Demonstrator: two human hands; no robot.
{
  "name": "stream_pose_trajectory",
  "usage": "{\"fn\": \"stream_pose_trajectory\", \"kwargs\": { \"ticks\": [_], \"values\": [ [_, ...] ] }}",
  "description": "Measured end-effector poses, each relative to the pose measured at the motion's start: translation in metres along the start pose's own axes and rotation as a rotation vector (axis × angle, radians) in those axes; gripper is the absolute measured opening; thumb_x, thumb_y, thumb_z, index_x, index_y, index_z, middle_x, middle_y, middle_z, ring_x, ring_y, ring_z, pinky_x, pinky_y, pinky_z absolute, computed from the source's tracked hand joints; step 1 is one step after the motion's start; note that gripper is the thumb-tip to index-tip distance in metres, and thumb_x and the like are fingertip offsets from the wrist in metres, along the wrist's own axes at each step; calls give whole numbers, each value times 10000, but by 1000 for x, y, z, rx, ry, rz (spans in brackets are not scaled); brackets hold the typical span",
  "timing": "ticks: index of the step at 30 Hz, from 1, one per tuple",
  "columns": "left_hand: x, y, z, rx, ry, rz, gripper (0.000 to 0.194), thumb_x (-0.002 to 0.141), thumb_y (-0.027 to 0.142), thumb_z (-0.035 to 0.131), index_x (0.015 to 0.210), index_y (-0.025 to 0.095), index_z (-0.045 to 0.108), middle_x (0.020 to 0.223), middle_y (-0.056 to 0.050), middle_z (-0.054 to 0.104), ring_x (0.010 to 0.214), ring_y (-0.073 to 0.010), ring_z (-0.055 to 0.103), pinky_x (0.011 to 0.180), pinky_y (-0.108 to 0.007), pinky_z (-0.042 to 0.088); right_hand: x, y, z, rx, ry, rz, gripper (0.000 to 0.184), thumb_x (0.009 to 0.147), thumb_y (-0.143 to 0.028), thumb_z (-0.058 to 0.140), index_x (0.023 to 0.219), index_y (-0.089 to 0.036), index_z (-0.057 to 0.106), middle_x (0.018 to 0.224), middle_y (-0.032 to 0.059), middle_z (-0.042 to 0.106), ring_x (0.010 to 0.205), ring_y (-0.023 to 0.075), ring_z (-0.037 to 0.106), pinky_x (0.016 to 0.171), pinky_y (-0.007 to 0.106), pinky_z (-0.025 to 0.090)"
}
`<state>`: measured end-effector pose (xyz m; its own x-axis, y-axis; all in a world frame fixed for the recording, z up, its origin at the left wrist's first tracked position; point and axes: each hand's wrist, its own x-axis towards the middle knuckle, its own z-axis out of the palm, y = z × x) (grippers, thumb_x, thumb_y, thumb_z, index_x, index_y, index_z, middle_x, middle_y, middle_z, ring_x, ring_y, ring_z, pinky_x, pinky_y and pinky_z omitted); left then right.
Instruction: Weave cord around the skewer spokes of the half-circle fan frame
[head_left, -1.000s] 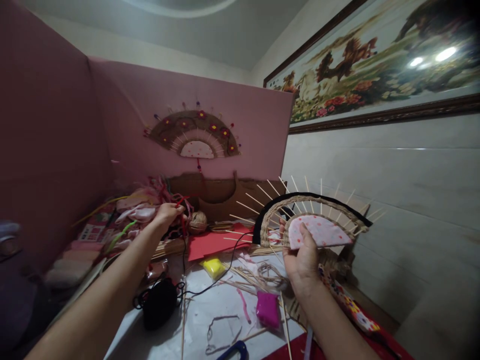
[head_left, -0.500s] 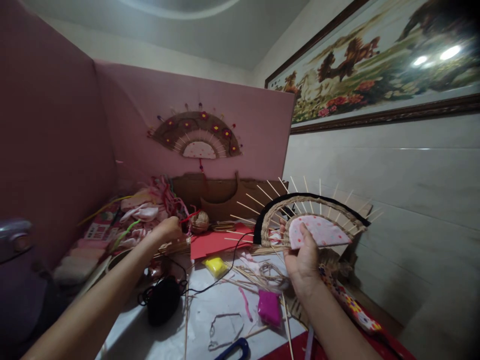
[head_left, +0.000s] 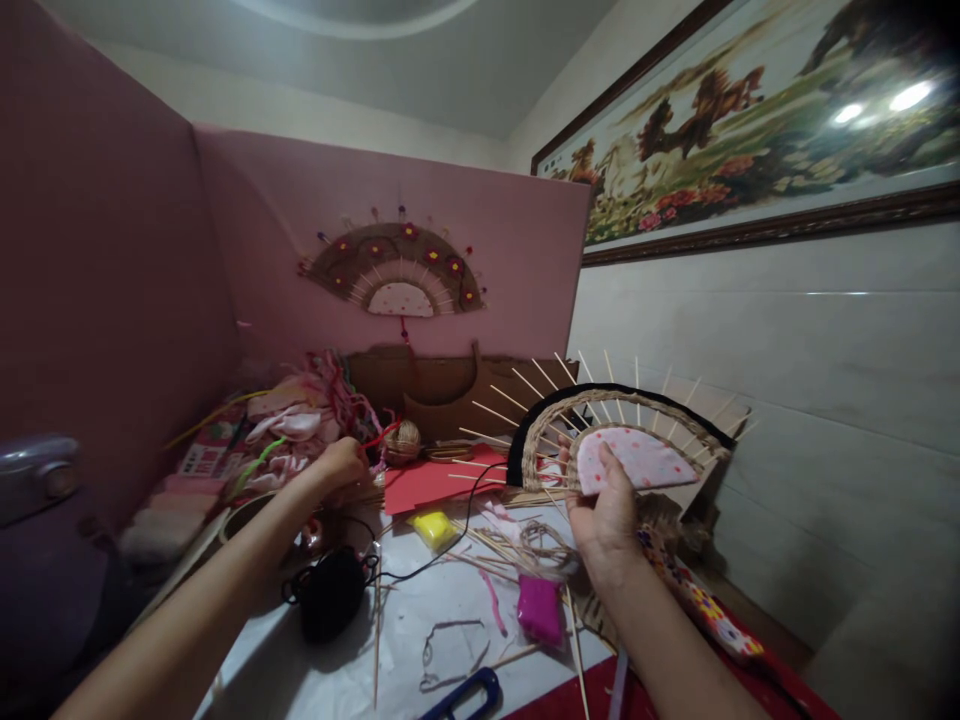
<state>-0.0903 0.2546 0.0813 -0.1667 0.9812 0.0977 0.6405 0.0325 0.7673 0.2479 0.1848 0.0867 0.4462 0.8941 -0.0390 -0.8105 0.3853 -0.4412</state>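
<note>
At the near edge lies a dark blue plastic loop handle (head_left: 490,680); beyond it, a shiny magenta packet (head_left: 540,610) rests on the white-covered table (head_left: 405,640), with a round ball of black yarn (head_left: 334,597) to its left. From the ball a thin black cord (head_left: 457,543) runs right, past a small yellow packet (head_left: 433,530), to the half-round fan of pale wooden sticks (head_left: 637,458) — woven with beige twine and edged in black. The right hand (head_left: 611,515) grips this fan at right, thumb pressed on its dotted pink fabric centre, fingers behind. Farther left, the left hand (head_left: 346,465) reaches beside a thin red strand (head_left: 384,432); its fingertips are hidden, so I cannot tell whether it holds anything. Just right sits a beige twine ball (head_left: 405,440) — beyond it, torn brown cardboard (head_left: 450,410) leans below a flower-studded brown fan (head_left: 390,255) on the far pink panel (head_left: 517,250).
</note>
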Motion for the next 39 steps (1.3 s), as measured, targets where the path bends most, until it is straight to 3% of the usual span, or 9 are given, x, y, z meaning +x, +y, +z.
{"fn": "stream_pose_trajectory", "kwargs": {
  "ticks": [5,9,14,20,24,28,30,33,39],
  "values": [
    [-6,16,5,-162,-90,-105,309,821,291,541,1101,161,540,1109,-73,565,920,-197,576,743,-373,496,1,1,0,17,17,12,262,673,-163,604,935,-145,590,761,17,697,668,143,674,587,231,568],
    [-10,37,-5,-411,-136,-68,251,837,286,519,1037,137,554,979,-53,597,778,-145,590,652,-322,511,1,0,0,19,8,22,261,677,-161,603,937,-152,585,751,14,698,660,139,674,586,232,568],
    [-11,60,-19,-810,-84,66,176,701,4,559,841,108,583,693,-14,600,497,-65,516,415,-169,388,1,1,1,22,22,26,244,678,-157,599,922,-152,585,732,10,698,655,142,676,585,235,568],
    [-9,74,-29,-1095,36,217,285,612,-12,524,812,167,617,813,-51,640,663,-112,594,576,-221,482,1,1,0,18,15,38,239,673,-149,601,911,-150,592,737,11,700,645,138,672,580,231,568],
    [-3,72,-27,-1044,136,329,301,562,1,515,760,194,632,796,-22,644,817,-141,605,742,-279,485,0,1,-1,30,26,41,247,665,-150,607,911,-167,592,735,-11,696,655,140,673,587,241,572],
    [7,63,-19,-793,165,393,189,600,17,570,709,159,633,728,-3,633,806,-147,597,760,-276,467,-1,1,-1,36,43,41,249,664,-145,609,910,-173,590,739,-16,693,644,142,673,584,249,574],
    [12,57,-14,-628,130,386,82,704,109,603,779,132,629,790,-13,634,769,-145,591,715,-300,480,-1,1,0,33,47,42,241,667,-145,609,906,-168,591,737,-12,693,635,141,672,578,247,573],
    [16,48,-12,-431,98,367,192,806,261,561,934,124,599,933,-39,622,779,-151,591,679,-332,495,-1,0,1,37,50,51,230,669,-142,608,898,-163,594,731,-9,695,633,143,672,574,248,574],
    [16,46,-30,-292,241,373,142,807,216,556,919,144,607,1092,-63,578,1003,-201,533,844,-409,446,-1,-1,3,37,66,59,219,673,-135,600,890,-164,590,704,-15,692,624,138,671,562,241,572]
  ]
}}
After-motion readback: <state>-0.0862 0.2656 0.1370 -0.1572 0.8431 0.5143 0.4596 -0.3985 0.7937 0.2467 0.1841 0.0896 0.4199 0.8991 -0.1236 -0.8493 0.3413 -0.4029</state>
